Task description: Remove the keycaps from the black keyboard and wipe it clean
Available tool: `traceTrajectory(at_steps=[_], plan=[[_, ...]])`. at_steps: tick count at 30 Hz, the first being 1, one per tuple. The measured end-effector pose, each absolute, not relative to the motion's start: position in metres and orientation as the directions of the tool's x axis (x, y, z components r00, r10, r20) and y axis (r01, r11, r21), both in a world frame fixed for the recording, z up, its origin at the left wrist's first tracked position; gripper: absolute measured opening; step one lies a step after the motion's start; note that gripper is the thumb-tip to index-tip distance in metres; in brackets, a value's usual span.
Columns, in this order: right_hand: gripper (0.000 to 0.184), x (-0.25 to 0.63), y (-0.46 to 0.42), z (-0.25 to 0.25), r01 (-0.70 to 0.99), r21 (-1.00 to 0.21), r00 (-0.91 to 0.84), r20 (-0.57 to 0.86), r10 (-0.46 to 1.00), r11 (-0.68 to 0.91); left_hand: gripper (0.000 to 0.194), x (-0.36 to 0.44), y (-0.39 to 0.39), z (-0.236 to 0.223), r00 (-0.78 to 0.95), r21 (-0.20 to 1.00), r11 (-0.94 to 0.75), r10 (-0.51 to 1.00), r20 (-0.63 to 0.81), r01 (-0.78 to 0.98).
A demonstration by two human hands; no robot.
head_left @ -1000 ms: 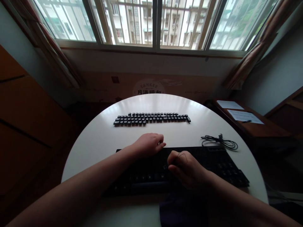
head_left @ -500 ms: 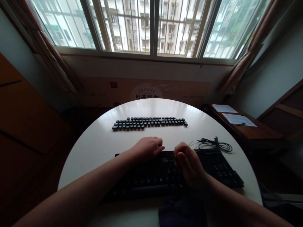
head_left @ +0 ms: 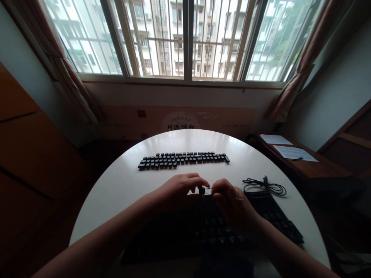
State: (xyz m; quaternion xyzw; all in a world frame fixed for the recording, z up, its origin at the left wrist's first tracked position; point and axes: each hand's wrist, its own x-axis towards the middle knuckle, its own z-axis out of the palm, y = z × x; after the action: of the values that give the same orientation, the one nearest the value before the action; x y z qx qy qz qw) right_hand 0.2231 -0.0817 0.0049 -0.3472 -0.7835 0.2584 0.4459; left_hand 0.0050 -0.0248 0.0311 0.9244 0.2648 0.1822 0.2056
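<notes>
My right hand [head_left: 230, 199] is closed around a thin wire keycap puller [head_left: 238, 192], whose loops stick out on both sides of the fist. At the puller's left end sits a small black keycap [head_left: 201, 190]. My left hand [head_left: 181, 188] has its thumb and fingers around this keycap; the exact contact is partly hidden. Both hands are above the back edge of a black keyboard [head_left: 279, 218], which lies in shadow under my forearms. Some keys still show on its right side and lower middle.
Farther back on the white round table [head_left: 116, 185], loose black keycaps [head_left: 185, 159] are laid out in rows. A coiled black cable [head_left: 269, 187] lies behind the keyboard's right end. To the right stands a brown desk [head_left: 319, 168] with paper sheets [head_left: 295, 153] and a pen.
My right hand has lifted off the keys and moved up with the puller, bringing a keycap with it. My left hand has opened from its resting curl and closed around that keycap.
</notes>
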Motion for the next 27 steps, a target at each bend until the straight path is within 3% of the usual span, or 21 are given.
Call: traceTrajectory(at_steps=[11, 16, 21, 27], plan=[[0.016, 0.226, -0.079, 0.013, 0.391, -0.642, -0.444, 0.496, 0.746, 0.659, 0.025, 0.008, -0.024, 0.033, 0.753, 0.579, -0.703, 0.622, 0.217, 0.414], [0.015, 0.228, -0.080, 0.013, 0.301, -0.660, -0.388, 0.576, 0.720, 0.689, 0.025, 0.007, -0.022, 0.043, 0.754, 0.672, -0.650, 0.625, 0.204, 0.356], [0.016, 0.231, -0.079, 0.011, 0.210, -0.696, -0.341, 0.606, 0.719, 0.687, 0.022, 0.008, -0.021, 0.063, 0.759, 0.632, -0.697, 0.600, 0.253, 0.341], [0.018, 0.234, -0.076, 0.011, 0.229, -0.693, -0.278, 0.626, 0.728, 0.684, 0.024, 0.012, -0.015, 0.082, 0.811, 0.615, -0.712, 0.552, 0.192, 0.339]])
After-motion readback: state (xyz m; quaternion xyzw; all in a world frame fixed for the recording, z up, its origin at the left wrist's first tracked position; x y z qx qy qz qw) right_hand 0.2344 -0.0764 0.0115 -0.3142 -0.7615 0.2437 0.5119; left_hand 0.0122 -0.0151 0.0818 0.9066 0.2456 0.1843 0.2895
